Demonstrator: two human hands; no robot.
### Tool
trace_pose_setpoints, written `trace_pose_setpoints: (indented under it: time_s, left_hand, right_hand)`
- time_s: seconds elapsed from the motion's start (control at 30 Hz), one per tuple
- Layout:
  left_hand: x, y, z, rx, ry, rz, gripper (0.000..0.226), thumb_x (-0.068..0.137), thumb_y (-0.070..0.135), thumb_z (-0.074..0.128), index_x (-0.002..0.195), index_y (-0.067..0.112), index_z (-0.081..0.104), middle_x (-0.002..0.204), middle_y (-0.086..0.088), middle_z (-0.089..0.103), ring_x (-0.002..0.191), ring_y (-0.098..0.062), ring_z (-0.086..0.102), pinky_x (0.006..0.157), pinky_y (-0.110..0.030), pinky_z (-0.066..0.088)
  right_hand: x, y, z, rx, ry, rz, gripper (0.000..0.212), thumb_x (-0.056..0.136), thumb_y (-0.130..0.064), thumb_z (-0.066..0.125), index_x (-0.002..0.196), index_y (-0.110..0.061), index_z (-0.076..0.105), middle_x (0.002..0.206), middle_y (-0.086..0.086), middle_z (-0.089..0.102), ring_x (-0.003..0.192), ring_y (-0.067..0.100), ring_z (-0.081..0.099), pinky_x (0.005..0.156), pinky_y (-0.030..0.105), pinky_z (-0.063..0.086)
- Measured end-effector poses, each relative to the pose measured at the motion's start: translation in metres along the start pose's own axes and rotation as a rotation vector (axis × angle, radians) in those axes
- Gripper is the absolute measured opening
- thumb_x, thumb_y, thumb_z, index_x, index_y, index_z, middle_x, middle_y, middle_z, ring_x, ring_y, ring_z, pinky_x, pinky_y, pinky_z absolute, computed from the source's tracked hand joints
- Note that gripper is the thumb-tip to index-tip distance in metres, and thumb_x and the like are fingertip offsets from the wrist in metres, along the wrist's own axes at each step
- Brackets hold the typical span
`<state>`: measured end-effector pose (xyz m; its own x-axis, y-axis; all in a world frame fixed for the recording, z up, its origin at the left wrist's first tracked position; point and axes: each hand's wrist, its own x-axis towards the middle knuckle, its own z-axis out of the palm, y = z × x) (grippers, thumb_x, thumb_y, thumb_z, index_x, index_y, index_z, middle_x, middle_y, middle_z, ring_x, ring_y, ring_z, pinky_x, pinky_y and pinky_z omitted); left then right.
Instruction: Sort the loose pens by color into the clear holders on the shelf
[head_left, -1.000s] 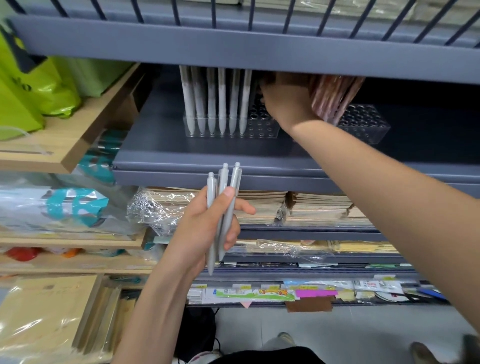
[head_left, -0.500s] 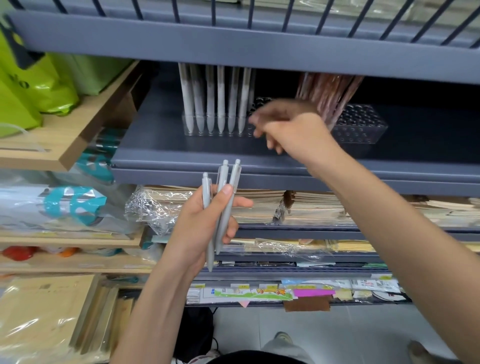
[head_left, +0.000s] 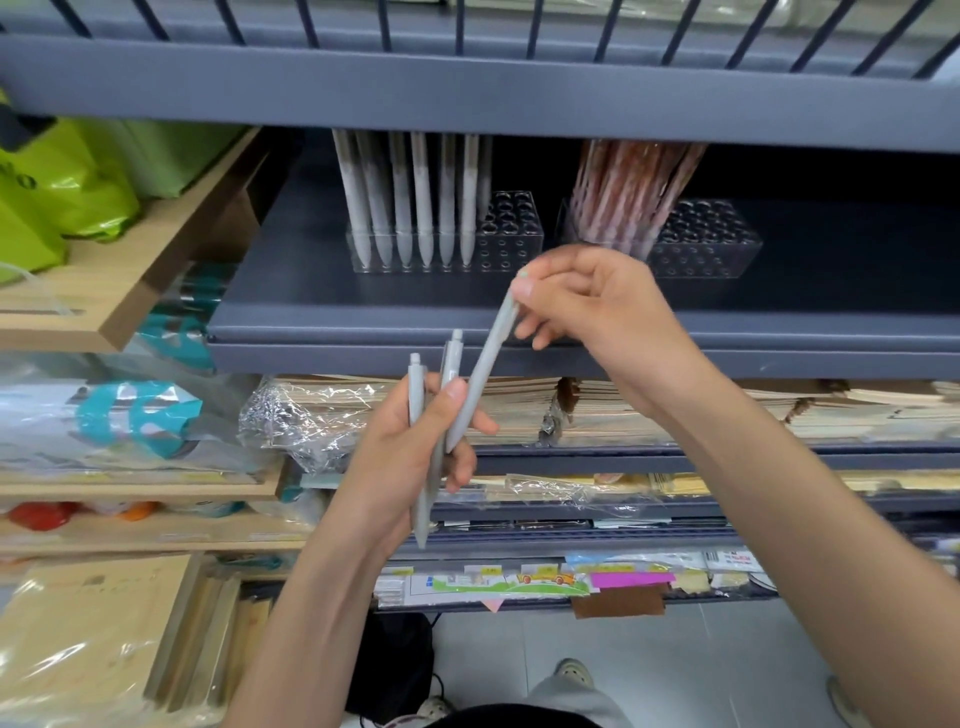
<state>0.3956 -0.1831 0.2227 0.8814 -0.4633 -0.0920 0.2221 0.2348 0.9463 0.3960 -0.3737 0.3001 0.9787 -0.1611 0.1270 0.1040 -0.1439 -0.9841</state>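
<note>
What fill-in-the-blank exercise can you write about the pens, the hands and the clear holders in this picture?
1. The right hand pinches the upper end of one ___ pen.
2. The left hand grips ___ other pens.
3. The pink pens stand in the ___ clear holder.

Missing words: gray; two; right

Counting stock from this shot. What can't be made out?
Head view:
Tops of the standing grey pens in the left clear holder: hidden by the upper grey shelf edge.
Count of pink pens in the right clear holder: blurred, overlapping.
Whether the left hand grips the tilted grey pen the right hand pinches: thumb covers contact.
</note>
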Motion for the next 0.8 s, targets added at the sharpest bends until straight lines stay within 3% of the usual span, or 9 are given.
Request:
trace_pose_setpoints:
  time_s: [0.1,0.23,0.4,0.6,0.7,0.8]
  left_hand:
    - [0.000,-0.001,0.001,0.008,0.008,0.027,0.030,0.091,0.040,0.061,0.096,0.011,0.056,0.080,-0.005,0.070,0.041,-0.012,0.044,0.038,-0.020,0.036]
    - [0.002,0.002,0.004,-0.013,0.029,0.031,0.033,0.094,0.040,0.058,0.102,0.009,0.054,0.081,-0.006,0.070,0.040,-0.012,0.044,0.037,-0.021,0.036]
    - [0.001,-0.001,0.003,-0.098,0.100,-0.009,0.032,0.099,0.049,0.046,0.096,0.024,0.066,0.057,-0.001,0.051,0.038,-0.014,0.041,0.035,-0.022,0.033]
    - [0.000,0.000,0.000,-0.200,0.062,-0.035,0.032,0.106,0.040,0.041,0.109,0.014,0.060,0.057,0.002,0.039,0.037,-0.009,0.029,0.032,-0.019,0.027]
    - [-0.002,0.001,-0.001,-0.269,0.035,-0.043,0.022,0.106,0.028,0.037,0.111,0.013,0.052,0.057,0.002,0.037,0.036,-0.009,0.026,0.031,-0.018,0.024]
    - [-0.004,0.001,-0.003,-0.233,0.026,-0.036,0.018,0.106,0.026,0.041,0.109,0.012,0.052,0.060,-0.001,0.040,0.037,-0.010,0.028,0.031,-0.018,0.026]
  right_hand:
    - [-0.007,0.007,0.005,0.100,-0.018,0.029,0.023,0.090,-0.009,0.067,0.110,0.000,0.061,0.080,0.013,0.072,0.068,0.023,0.069,0.063,0.029,0.056]
    - [-0.015,0.012,0.013,0.013,-0.117,0.017,0.020,0.089,-0.004,0.066,0.108,0.001,0.064,0.081,0.017,0.070,0.066,0.018,0.067,0.061,0.026,0.056]
    - [0.000,0.000,0.009,0.024,0.143,-0.087,0.012,0.098,-0.010,0.053,0.106,-0.001,0.056,0.074,0.011,0.068,0.063,0.022,0.069,0.059,0.030,0.058]
    - [0.027,-0.001,0.006,-0.132,0.418,-0.254,0.013,0.097,-0.018,0.048,0.091,-0.029,0.049,0.071,-0.012,0.071,0.076,0.022,0.072,0.075,0.049,0.058]
    - [0.038,0.000,0.008,-0.179,0.481,-0.267,0.016,0.093,-0.015,0.052,0.088,-0.030,0.048,0.081,-0.005,0.071,0.087,0.024,0.070,0.079,0.053,0.055]
    - [0.049,0.000,0.011,-0.184,0.516,-0.337,0.014,0.095,-0.016,0.054,0.096,-0.027,0.046,0.091,0.002,0.068,0.085,0.020,0.070,0.081,0.050,0.055]
